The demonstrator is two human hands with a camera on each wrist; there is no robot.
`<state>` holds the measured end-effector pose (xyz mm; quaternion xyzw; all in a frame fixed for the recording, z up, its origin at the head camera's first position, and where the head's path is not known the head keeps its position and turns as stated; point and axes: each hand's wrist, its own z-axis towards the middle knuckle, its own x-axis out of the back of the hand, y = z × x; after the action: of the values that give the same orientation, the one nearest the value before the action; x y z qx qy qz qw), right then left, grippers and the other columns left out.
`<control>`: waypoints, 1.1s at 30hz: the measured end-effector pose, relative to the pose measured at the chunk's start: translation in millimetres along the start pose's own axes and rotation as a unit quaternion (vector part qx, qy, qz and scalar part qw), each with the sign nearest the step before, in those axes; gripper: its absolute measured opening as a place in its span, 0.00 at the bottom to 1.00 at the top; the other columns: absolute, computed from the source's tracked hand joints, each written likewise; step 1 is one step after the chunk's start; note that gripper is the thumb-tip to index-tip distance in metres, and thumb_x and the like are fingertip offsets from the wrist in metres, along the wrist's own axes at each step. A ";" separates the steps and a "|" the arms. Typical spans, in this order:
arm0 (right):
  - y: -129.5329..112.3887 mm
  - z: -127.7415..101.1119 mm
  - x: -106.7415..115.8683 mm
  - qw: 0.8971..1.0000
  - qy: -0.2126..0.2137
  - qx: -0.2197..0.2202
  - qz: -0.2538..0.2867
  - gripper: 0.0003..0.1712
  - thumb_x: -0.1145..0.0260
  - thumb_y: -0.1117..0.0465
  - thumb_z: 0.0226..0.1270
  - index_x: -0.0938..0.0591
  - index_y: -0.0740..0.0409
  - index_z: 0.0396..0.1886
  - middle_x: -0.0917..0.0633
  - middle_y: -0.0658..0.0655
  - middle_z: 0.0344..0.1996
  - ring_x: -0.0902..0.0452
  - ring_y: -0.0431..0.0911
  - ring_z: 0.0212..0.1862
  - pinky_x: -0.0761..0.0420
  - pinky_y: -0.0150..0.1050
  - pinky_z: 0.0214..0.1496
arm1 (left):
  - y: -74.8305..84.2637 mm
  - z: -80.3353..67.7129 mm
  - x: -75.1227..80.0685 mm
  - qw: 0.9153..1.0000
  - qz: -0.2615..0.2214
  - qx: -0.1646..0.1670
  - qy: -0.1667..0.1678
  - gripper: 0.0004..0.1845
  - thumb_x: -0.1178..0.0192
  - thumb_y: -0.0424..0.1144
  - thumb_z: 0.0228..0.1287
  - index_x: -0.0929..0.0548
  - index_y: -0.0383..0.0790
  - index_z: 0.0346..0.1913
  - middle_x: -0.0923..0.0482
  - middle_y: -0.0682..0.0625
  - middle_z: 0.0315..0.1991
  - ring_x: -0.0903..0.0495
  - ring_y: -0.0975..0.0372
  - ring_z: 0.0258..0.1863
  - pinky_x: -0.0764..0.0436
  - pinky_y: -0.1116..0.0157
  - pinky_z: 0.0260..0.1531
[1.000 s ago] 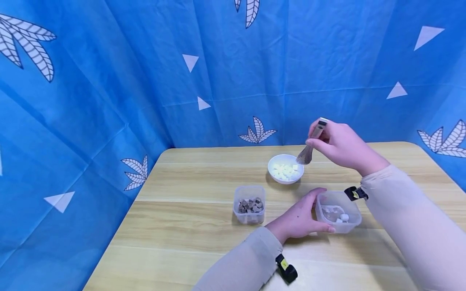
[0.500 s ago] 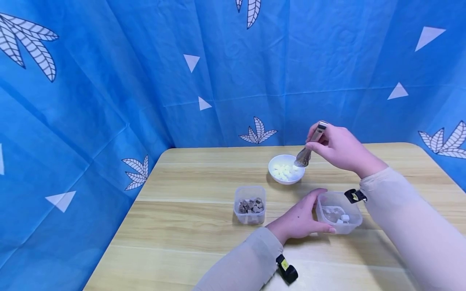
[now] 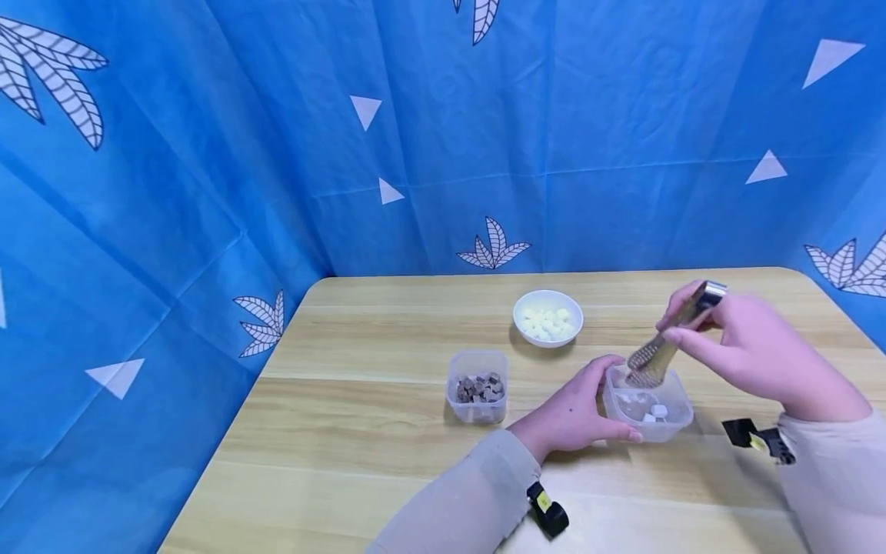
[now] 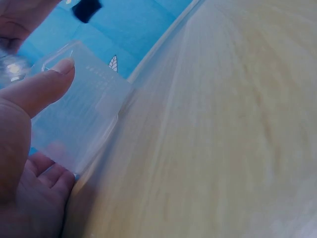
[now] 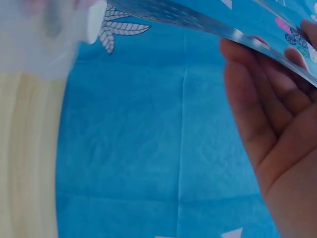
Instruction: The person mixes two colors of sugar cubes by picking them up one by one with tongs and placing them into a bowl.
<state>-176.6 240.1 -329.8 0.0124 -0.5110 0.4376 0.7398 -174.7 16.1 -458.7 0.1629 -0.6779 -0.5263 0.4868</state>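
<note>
Blue leaf-print cloth is hung behind a pale wooden table [image 3: 388,431]; metal tongs [image 3: 657,350] are gripped by the right hand [image 3: 751,350], fingers curled round the arms, long axis slanting down and left from the fingers into the clear tub [image 3: 647,405] directly below the tips; white cubes [image 3: 656,413] are seen on the tub's floor; the tub's left wall is clasped by the left hand [image 3: 577,412], thumb on the near side.

Head view alone shows the tips' position; left wrist view shows the thumb [image 4: 37,91] pressed on the tub wall; right wrist view shows the fingers [image 5: 257,109] against the metal strip.
</note>
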 end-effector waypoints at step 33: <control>11.0 -18.2 -15.8 0.998 -0.063 0.019 0.023 0.12 0.31 0.70 0.67 0.19 0.47 0.40 0.18 0.41 0.39 0.21 0.35 0.37 0.20 0.30 0.35 | 1.4 -1.2 0.0 1.000 0.013 0.001 -0.003 0.55 0.21 0.51 0.51 0.44 0.61 0.78 0.32 0.63 0.68 0.31 0.71 0.63 0.32 0.64 0.66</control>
<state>-171.8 245.4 -355.3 0.0419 -0.5483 0.4624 0.6955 -173.4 16.0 -457.5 0.1531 -0.6818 -0.5194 0.4918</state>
